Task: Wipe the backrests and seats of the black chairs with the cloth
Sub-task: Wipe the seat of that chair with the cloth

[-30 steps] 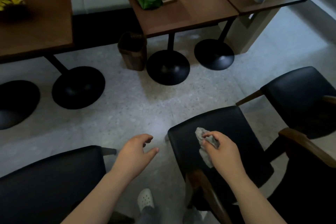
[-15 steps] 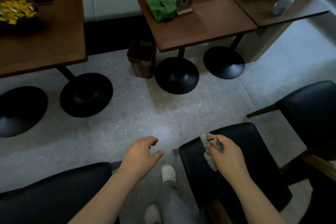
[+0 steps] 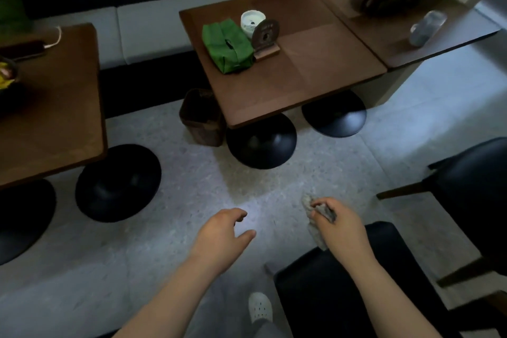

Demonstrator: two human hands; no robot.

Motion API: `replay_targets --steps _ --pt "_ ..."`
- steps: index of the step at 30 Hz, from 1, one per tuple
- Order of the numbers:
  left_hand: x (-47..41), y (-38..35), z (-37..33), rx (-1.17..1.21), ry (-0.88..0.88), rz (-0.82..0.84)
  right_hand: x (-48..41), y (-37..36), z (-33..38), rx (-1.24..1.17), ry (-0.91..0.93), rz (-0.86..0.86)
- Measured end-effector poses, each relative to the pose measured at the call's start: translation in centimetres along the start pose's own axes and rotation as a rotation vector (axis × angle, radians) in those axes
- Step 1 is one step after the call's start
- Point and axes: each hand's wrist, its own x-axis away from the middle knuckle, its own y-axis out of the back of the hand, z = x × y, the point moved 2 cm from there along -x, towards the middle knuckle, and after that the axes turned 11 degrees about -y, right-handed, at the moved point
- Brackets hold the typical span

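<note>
Our right hand (image 3: 343, 230) pinches the crumpled cloth (image 3: 317, 237) at the front edge of the near black chair (image 3: 343, 296). Our left hand (image 3: 222, 230) hangs loose and empty over the floor (image 3: 164, 241). We judge the wiping unfinished: another black chair (image 3: 474, 181) waits to the right, and no backrests are in view.

Crumpled grey cloth (image 3: 315, 228) hangs over the near black chair's (image 3: 343, 282) front edge.

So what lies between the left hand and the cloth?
Only bare speckled floor separates the left hand from the cloth, seen in the head view.
</note>
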Motion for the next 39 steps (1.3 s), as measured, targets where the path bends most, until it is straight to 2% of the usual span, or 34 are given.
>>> replay_targets --steps 8,13,25,35,39 --pt "-9.4 6.5 -0.5 -0.112 -0.201 0.134 -3.4 -1.4 2.9 -0.167 -0.191 -0.144" --pt "-14.6 6.9 -3.7 -0.149 -0.342 0.24 -4.1 -0.8 2.1 -0.288 -0.318 -0.25" --pt "-24.8 -0.1 -16.2 -0.352 -0.667 0.534 -6.8 5.0 -5.0 -0.399 -0.617 -0.543" --pt "-28.7 -7.7 -25.0 -0.52 -0.89 0.785 -6.1 8.1 -8.5 -0.525 -0.844 -0.617" --pt "-30.5 -10.9 -28.1 -0.581 -0.983 0.915 -5.8 8.7 -9.4 -0.59 -0.994 -0.654"
